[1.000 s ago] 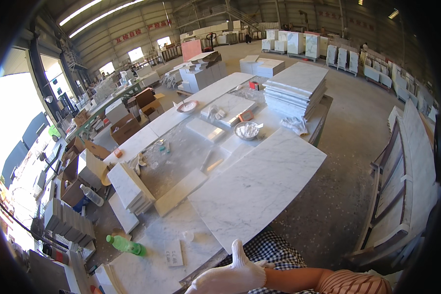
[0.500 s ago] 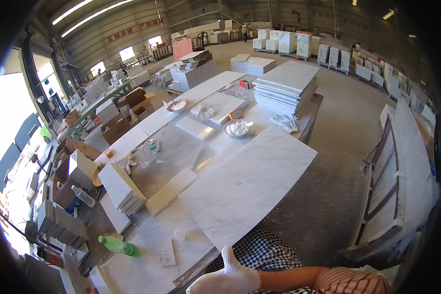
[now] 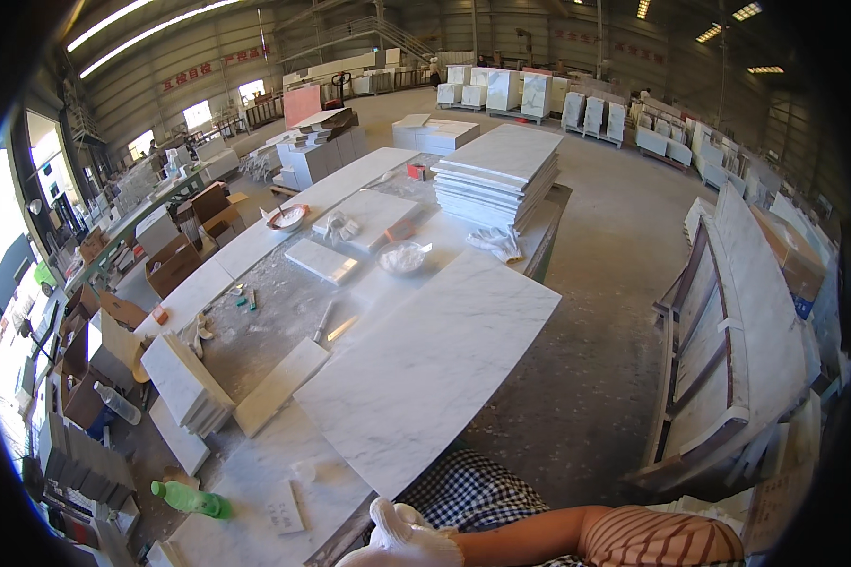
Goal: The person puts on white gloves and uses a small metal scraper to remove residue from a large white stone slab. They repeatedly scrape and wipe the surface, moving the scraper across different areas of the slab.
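Note:
My right hand (image 3: 402,541), in a white knit glove, is at the lower edge beside the near corner of a large white marble slab (image 3: 435,359). Its thumb side faces up; the finger ends are hidden, and nothing shows in its grip. My left hand is out of sight. The grey-veined slab lies flat and overhangs the worktable's right side. Left of my glove, a small white tile (image 3: 282,507) with handwriting and a green plastic bottle (image 3: 191,499) rest on a pale surface. A long cream strip of stone (image 3: 282,386) lies along the slab's left side.
A bowl of white paste (image 3: 403,258), crumpled gloves (image 3: 494,243) and a stack of marble slabs (image 3: 496,175) occupy the table's far part. Tilted tiles (image 3: 187,383) stand at left. On the right, large slabs lean on a rack (image 3: 700,350). Cardboard boxes (image 3: 173,266) sit beyond the table's left.
The whole scene has shifted left as my view turned right. My right glove's thumb, upright before, now looks bent and lower, nearer the rest of the hand. The slab stays in place on the table.

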A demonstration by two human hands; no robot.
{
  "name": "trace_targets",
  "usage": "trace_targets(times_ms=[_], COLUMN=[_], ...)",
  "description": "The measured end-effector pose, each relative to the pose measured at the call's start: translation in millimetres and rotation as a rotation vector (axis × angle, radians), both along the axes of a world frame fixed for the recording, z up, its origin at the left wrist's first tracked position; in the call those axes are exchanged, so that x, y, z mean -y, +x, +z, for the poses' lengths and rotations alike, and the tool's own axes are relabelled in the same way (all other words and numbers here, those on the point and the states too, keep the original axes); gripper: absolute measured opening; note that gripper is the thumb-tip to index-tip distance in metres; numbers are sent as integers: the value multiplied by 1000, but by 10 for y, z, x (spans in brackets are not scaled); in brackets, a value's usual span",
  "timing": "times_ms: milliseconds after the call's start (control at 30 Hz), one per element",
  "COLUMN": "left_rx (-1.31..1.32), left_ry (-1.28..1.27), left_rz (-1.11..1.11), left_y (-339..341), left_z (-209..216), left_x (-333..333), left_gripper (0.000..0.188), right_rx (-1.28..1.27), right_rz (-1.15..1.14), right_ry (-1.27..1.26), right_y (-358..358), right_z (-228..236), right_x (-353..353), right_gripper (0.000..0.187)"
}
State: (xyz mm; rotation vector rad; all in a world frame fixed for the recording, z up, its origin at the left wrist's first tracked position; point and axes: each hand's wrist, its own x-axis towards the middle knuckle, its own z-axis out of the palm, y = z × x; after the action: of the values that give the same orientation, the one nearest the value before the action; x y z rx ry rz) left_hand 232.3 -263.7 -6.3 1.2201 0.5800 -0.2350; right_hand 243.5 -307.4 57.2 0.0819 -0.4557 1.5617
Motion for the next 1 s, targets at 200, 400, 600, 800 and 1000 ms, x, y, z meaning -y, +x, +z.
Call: trace_targets(times_ms=[200, 400, 600, 800, 1000], left_rx=[-18, -40, -139, -44, -31], left_ry=[2, 12, 57, -13, 59], left_rz=[-9, -13, -5, -11, -135], left_y=[28, 52, 135, 72, -27], left_z=[-4, 1, 1, 17, 337], left_x=[15, 40, 126, 230, 235], left_gripper=[31, 30, 29, 21, 21], right_rx=[1, 13, 6, 329, 161], right_rz=[27, 52, 145, -98, -26], right_ry=[-10, 10, -21, -428, -149], right_y=[-6, -43, -66, -165, -242], right_z=[-7, -2, 55, 54, 50], right_x=[-35, -68, -177, -276, -122], right_gripper=[114, 107, 100, 66, 54])
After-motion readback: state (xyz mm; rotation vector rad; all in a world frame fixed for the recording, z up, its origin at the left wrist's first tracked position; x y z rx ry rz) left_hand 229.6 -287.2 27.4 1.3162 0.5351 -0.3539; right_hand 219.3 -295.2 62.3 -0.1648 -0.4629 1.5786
